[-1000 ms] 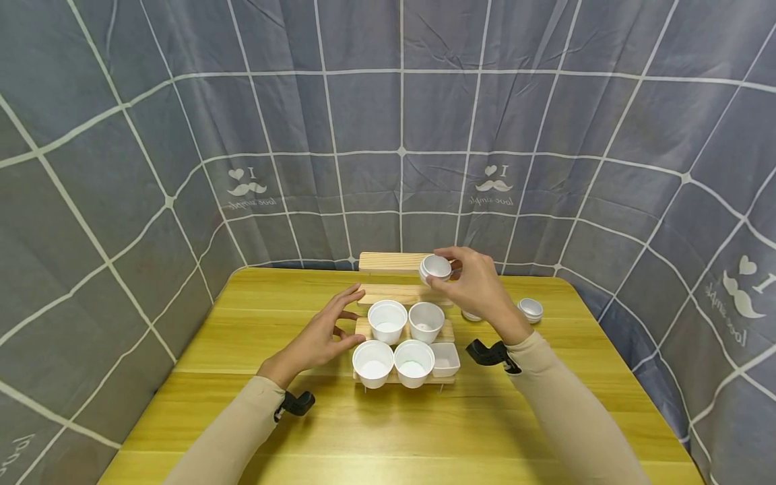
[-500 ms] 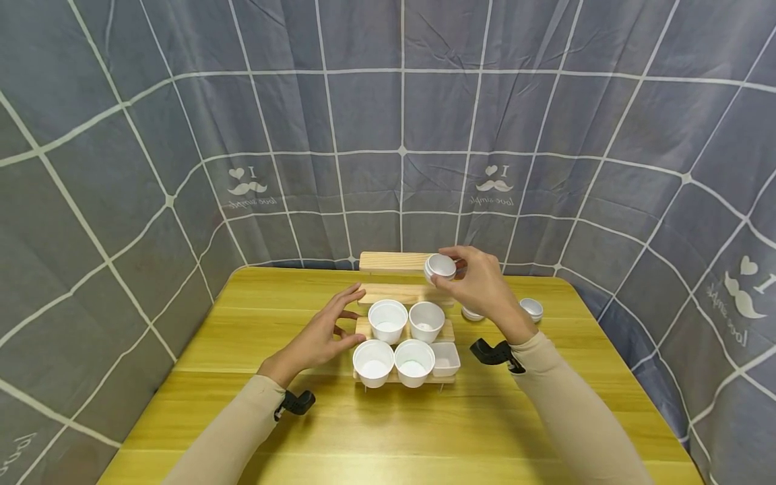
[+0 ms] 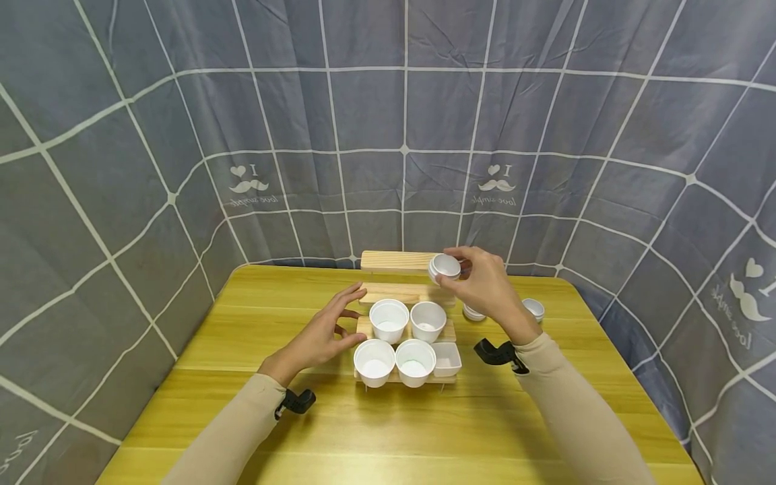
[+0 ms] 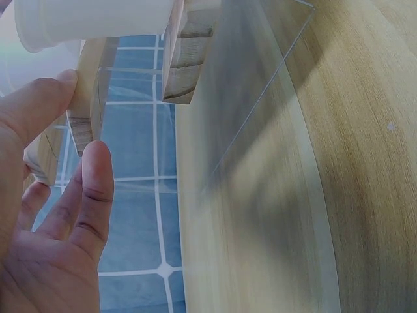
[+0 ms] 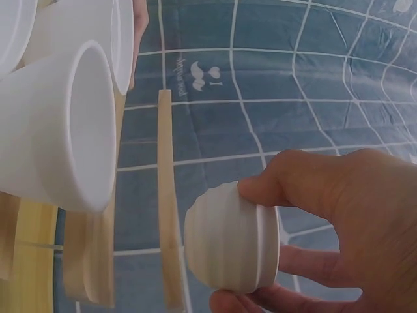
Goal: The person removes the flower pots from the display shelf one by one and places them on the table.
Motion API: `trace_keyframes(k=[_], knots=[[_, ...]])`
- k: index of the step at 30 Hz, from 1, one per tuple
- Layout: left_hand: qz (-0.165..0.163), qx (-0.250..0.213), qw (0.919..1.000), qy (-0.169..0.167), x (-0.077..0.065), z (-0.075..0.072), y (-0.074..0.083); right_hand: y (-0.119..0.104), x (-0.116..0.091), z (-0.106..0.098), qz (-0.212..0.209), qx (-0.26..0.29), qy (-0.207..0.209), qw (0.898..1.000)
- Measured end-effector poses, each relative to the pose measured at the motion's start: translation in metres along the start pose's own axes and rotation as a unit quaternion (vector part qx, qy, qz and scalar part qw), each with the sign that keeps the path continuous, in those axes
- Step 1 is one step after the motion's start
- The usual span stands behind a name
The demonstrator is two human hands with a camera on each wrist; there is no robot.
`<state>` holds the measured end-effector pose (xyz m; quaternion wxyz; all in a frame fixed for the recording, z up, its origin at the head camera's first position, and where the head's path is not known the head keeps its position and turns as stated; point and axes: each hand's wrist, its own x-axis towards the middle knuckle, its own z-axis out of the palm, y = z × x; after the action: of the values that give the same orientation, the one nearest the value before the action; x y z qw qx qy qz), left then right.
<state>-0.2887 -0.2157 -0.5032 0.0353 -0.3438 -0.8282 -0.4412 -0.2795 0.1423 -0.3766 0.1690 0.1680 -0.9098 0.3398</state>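
In the head view my right hand (image 3: pixel 485 281) pinches a small white ribbed pot (image 3: pixel 444 265) between thumb and fingers, in front of the top step's right end. The right wrist view shows the pot (image 5: pixel 228 238) tilted, close to a wooden slat (image 5: pixel 167 195). My left hand (image 3: pixel 320 333) rests its fingertips against the left end of the stepped wooden rack (image 3: pixel 388 294). Seen from the left wrist, the thumb (image 4: pixel 49 101) touches one slat (image 4: pixel 91 91) and the fingers are spread. White cups (image 3: pixel 389 318) stand on the two lower steps, beside a squarish pale cup (image 3: pixel 446 359).
Right of the rack sits a white pot (image 3: pixel 533 308); another one (image 3: pixel 473 313) is partly hidden by the right hand. The rack's side is a clear panel (image 4: pixel 260 85). A grey checked curtain (image 3: pixel 370 114) surrounds the back of the wooden table (image 3: pixel 388 438).
My right hand has shifted slightly to the right with the pot along the top step. The left hand stays at the rack's left end.
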Motion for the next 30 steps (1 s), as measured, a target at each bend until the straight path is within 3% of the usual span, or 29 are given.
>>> trace_keyframes(k=[30], knots=[[-0.012, 0.001, 0.9999, -0.005, 0.001, 0.000, 0.002, 0.013, -0.006, -0.007, 0.016, 0.005, 0.005, 1.000]])
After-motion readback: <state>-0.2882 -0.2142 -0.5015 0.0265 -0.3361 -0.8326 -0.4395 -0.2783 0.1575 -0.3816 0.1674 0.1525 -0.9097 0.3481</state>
